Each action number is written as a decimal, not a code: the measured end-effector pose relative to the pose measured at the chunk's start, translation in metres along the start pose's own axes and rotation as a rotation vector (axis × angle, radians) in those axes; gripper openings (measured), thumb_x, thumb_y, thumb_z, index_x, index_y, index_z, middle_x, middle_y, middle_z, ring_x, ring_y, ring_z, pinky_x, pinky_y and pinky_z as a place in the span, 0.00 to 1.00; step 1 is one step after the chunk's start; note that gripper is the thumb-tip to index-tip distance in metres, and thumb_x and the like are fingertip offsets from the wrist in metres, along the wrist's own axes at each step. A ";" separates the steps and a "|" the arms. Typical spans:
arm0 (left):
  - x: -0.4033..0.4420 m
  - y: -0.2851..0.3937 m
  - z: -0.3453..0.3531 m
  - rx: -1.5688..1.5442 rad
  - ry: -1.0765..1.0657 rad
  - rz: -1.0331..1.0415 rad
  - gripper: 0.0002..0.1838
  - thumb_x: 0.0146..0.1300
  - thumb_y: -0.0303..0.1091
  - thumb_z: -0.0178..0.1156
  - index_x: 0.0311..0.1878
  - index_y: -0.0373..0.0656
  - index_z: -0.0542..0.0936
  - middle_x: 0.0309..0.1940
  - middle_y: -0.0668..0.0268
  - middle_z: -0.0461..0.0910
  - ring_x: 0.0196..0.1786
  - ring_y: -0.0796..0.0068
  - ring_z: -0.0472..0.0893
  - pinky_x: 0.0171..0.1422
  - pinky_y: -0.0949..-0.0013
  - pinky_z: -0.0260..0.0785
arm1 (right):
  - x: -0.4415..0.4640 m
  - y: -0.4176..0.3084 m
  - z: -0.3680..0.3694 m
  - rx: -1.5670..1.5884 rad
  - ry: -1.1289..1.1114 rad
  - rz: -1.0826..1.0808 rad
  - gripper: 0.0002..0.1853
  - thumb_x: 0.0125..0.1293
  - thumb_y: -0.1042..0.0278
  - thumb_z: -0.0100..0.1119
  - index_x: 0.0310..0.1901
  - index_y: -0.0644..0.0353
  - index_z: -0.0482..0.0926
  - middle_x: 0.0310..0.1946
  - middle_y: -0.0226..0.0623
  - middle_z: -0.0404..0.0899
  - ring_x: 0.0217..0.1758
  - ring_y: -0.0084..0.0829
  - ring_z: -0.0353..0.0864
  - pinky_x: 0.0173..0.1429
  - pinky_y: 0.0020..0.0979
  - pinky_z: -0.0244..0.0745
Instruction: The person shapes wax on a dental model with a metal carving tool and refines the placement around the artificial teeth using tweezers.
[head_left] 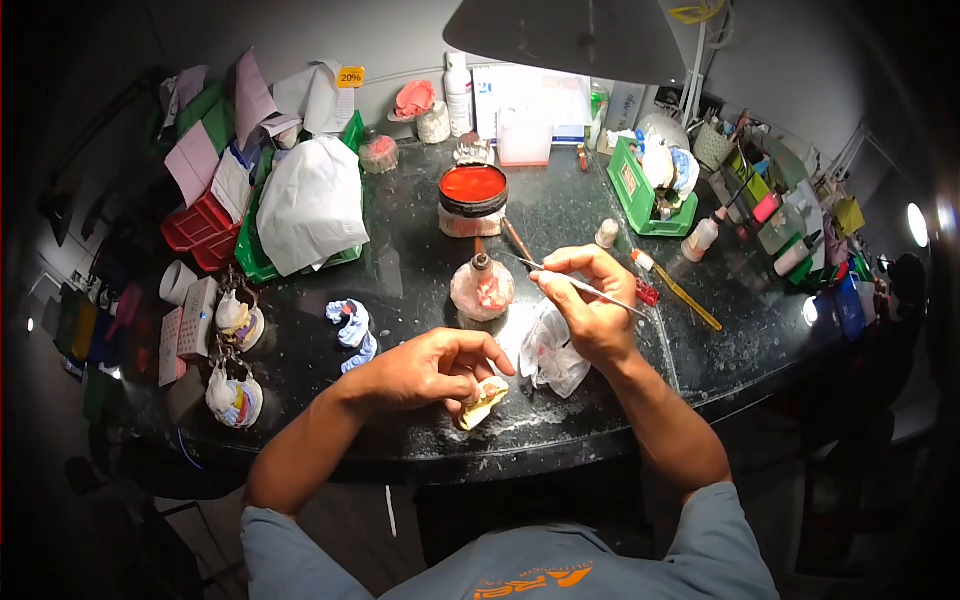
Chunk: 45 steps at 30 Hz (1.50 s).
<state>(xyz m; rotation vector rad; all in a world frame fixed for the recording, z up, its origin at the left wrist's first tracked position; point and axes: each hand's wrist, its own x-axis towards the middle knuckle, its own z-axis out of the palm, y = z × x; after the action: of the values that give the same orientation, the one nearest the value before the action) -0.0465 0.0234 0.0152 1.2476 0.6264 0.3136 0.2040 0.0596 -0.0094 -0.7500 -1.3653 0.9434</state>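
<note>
One tool (583, 285) and one yellowish piece (484, 403), each in one hand's fingers (468, 388)

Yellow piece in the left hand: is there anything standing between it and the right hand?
The plastic bag lies partly between the yellow piece and the right hand, but seemingly down on the table, below them. A finger of the left hand also curves on that side.

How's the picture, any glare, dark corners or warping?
Head view: white glare on the bench between left hand and right hand; corners fall to black; bench's front edge looks bowed, probably lens distortion; lamps at far right blown out.
</note>
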 end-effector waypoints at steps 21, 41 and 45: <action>0.002 -0.038 -0.011 -0.105 0.173 0.161 0.27 0.60 0.15 0.75 0.62 0.32 0.78 0.56 0.62 0.81 0.59 0.72 0.83 0.57 0.68 0.88 | -0.034 -0.022 0.015 0.061 -0.301 -0.012 0.07 0.64 0.77 0.61 0.43 0.68 0.81 0.36 0.45 0.86 0.43 0.37 0.85 0.65 0.44 0.76; 0.000 -0.038 -0.008 -0.224 0.280 0.151 0.24 0.56 0.22 0.82 0.49 0.39 0.75 0.46 0.65 0.81 0.52 0.78 0.83 0.53 0.71 0.88 | -0.046 -0.018 0.028 -0.057 -0.298 -0.083 0.10 0.45 0.85 0.61 0.24 0.62 0.71 0.23 0.36 0.77 0.45 0.44 0.86 0.54 0.44 0.89; 0.005 -0.040 -0.001 -0.220 0.367 0.207 0.24 0.55 0.16 0.79 0.48 0.38 0.75 0.47 0.64 0.79 0.54 0.76 0.84 0.55 0.69 0.89 | -0.048 -0.021 0.022 -0.054 -0.415 -0.065 0.09 0.58 0.86 0.59 0.30 0.64 0.68 0.28 0.42 0.75 0.54 0.42 0.79 0.67 0.56 0.86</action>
<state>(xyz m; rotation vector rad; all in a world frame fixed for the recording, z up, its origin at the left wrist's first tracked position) -0.0483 0.0147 -0.0246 1.0508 0.7537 0.7763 0.1866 0.0062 -0.0111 -0.5629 -1.7718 1.0512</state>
